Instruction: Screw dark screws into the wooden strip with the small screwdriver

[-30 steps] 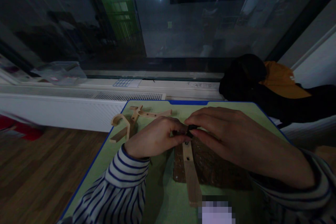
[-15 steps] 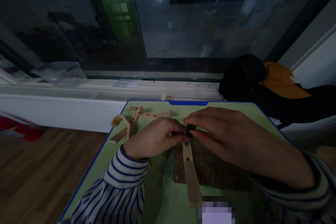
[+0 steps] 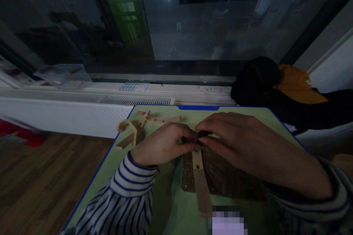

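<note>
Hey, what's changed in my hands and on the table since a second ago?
Only a little: the small black piece looks slightly turned at the fingertips of your right hand. Nothing was visibly taken hold of or let go. Your left hand, the wooden strip and the other wooden parts stayed as they were.

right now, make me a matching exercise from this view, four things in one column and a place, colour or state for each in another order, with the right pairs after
Things
1. Dark piece
2. Strip
3. Box
4. Table

Places, colours, states
A. Clear, at the left end of the sill
B. Green, edged in blue
C. Pinched in the fingers of the right hand
D. Pale wood, reaching past the near edge of the slab

Pairs: 1-C, 2-D, 3-A, 4-B
</note>
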